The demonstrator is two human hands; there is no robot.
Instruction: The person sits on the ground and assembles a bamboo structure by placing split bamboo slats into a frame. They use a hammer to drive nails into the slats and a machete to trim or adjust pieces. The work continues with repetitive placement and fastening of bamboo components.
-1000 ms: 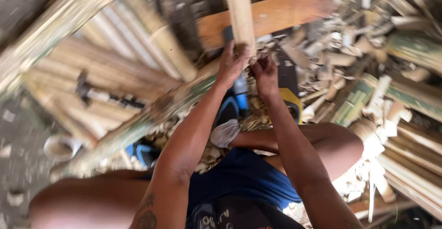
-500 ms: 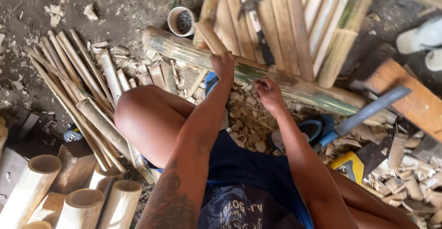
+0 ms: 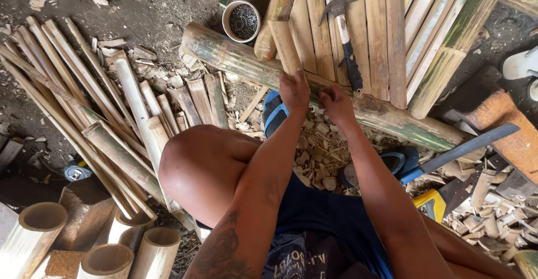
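Left hand (image 3: 294,91) grips the bamboo slat (image 3: 284,46) above it; right hand (image 3: 336,102) rests curled alongside.

Both arms reach forward and down from the body, forearms converging so the 2 hands sit just beside each other. The left hand (image 3: 294,91) is palm down, fingers (image 3: 301,77) bent and pressed forward, wrist slightly flexed; its forearm carries a dark tattoo near the elbow. The right hand (image 3: 337,102) is likewise palm down, fingers curled under, knuckles raised. The left knee rises bent beneath the left forearm
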